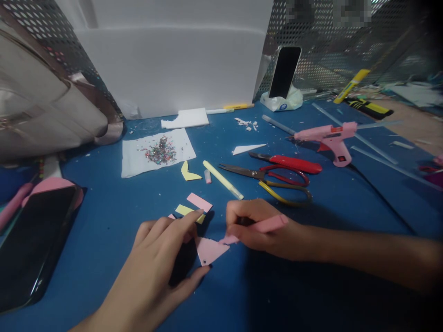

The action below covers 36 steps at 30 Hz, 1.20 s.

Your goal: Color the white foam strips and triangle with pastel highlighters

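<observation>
My left hand grips a small pink triangular piece between thumb and fingers, just above the blue table. A small dark-ringed dot marks the piece's lower corner. In my right hand is a pink marker, its tip against the right part of the triangle's upper edge. Beyond my left fingertips lie a pink strip and a yellow strip. A small pink-and-clear cap rests beside a pale yellow marker. An angular yellow scrap is to their left.
Scissors, a red-handled cutter and a pink glue gun with a black cord lie right. Colourful bits sit on white paper. A phone lies left; another phone stands at the back. A bag fills the back left.
</observation>
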Motion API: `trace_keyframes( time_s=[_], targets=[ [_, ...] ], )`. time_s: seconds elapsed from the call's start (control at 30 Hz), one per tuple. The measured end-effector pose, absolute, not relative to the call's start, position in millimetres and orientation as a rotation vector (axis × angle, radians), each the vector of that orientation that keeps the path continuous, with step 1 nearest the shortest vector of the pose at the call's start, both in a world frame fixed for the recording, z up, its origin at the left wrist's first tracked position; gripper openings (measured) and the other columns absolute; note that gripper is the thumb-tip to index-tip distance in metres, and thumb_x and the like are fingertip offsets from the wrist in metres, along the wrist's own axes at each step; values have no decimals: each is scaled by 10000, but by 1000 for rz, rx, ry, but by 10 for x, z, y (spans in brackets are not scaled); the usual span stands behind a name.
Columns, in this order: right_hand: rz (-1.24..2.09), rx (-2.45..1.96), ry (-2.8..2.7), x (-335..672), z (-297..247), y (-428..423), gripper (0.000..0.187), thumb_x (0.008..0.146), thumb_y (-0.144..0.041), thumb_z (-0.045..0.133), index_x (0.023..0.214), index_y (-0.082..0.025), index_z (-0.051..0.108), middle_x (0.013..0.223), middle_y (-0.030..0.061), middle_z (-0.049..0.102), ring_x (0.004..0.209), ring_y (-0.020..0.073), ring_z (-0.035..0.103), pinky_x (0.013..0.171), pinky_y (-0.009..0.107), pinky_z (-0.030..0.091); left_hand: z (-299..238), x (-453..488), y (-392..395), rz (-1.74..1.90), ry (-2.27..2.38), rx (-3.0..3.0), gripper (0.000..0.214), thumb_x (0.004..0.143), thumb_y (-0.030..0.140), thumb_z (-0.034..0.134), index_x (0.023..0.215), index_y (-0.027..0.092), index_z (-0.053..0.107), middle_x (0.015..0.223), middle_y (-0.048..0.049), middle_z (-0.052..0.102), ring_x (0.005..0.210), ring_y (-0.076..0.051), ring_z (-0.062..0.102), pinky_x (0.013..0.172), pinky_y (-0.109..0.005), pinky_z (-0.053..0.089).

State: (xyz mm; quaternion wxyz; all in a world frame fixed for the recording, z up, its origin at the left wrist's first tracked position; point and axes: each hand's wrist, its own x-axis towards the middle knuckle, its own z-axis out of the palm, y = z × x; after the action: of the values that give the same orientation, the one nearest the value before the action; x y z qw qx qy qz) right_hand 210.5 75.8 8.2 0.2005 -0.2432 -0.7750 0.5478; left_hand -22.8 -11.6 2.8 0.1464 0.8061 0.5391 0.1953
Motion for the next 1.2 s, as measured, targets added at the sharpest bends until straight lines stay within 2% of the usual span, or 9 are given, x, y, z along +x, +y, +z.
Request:
trace_keyframes(
  time_s=[0.1, 0.23, 0.33, 0.47, 0.6, 0.73, 0.87, 1.07, 1.2],
  targets=[
    [1582, -672, -2152, 2097, 77, 763, 298, 963, -274, 510, 690, -161, 466, 635, -44, 462, 577, 75, 422, 512, 210, 321, 22, -234, -117, 548, 1555, 2319, 610, 872, 332, 643, 1401, 297, 342, 1013, -29, 584, 879, -232, 527, 770, -382, 417],
    [1533, -673, -2151, 2098, 66, 766, 217, 940, -257, 567, 753, -155, 523, 689, -43, 500, 605, 69, 428, 538, 202, 330, 17, -251, -127, 551, 1548, 2324, 630, 878, 325, 642, 1416, 295, 317, 1037, -34, 577, 897, -230, 518, 787, -382, 404],
    [1577, -659, -2154, 2102, 68, 763, 279, 953, -283, 551, 712, -158, 488, 646, -50, 466, 586, 71, 399, 523, 200, 316, 16, -255, -129, 541, 1540, 2321, 620, 880, 341, 641, 1409, 296, 321, 1033, -33, 573, 893, -230, 514, 784, -379, 399],
    [1541, -670, -2158, 2101, 74, 762, 223, 953, -292, 559, 779, -154, 542, 713, -37, 516, 622, 72, 439, 553, 199, 337, 14, -250, -129, 532, 1547, 2308, 624, 876, 337, 649, 1406, 303, 321, 1050, -34, 572, 898, -234, 506, 781, -379, 396],
    [1592, -653, -2160, 2103, 74, 764, 308, 964, -302, 534, 697, -156, 484, 630, -47, 470, 585, 73, 424, 525, 200, 317, 11, -250, -129, 547, 1537, 2312, 617, 886, 325, 635, 1414, 297, 317, 1036, -36, 572, 896, -232, 504, 786, -387, 389],
    [1545, -680, -2153, 2103, 80, 756, 220, 947, -286, 573, 776, -151, 547, 697, -37, 527, 608, 68, 440, 543, 193, 331, 5, -250, -118, 552, 1535, 2317, 615, 885, 321, 635, 1410, 301, 317, 1034, -33, 568, 882, -228, 500, 780, -390, 389],
    [1643, -645, -2106, 2098, 80, 754, 319, 969, -321, 528, 701, -149, 505, 624, -40, 493, 577, 70, 461, 518, 192, 335, 5, -252, -122, 543, 1533, 2309, 630, 881, 318, 644, 1417, 296, 312, 1032, -35, 566, 900, -234, 499, 788, -400, 392],
    [1553, -669, -2168, 2091, 91, 764, 183, 932, -326, 603, 908, -145, 603, 823, -1, 592, 705, 87, 511, 622, 205, 397, 12, -245, -125, 560, 1538, 2317, 614, 878, 321, 641, 1404, 300, 326, 1038, -34, 569, 897, -236, 500, 781, -395, 391],
    [1600, -653, -2118, 2113, 109, 750, 188, 964, -313, 540, 901, -143, 590, 829, 12, 594, 666, 85, 500, 577, 207, 383, 11, -242, -125, 545, 1544, 2302, 620, 877, 314, 644, 1406, 303, 322, 1038, -30, 573, 892, -230, 503, 781, -386, 396]
  ],
)
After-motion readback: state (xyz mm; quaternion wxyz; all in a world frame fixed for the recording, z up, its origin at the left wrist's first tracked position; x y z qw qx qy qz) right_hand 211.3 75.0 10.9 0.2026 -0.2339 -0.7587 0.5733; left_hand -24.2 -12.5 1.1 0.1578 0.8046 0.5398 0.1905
